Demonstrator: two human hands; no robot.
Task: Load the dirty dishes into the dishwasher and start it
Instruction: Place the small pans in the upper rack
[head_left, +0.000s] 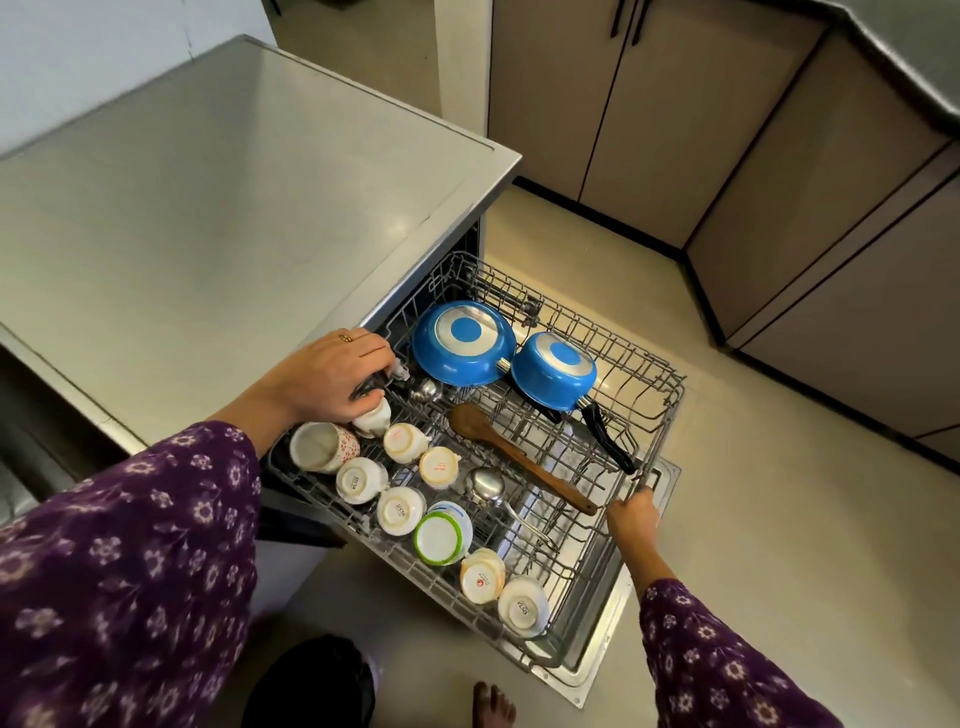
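Pulled-out rack (655, 372) holds cups (400, 512) and blue pans (462, 343) (loading looks nearly done); right hand (631, 512) grips its front edge, left hand (327, 376) curls round a dark piece (371, 385) at its left edge; closing and starting remain.

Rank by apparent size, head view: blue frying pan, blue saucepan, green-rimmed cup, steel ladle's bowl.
1. blue frying pan
2. blue saucepan
3. green-rimmed cup
4. steel ladle's bowl
Cup is nearer the camera yet looks smaller.
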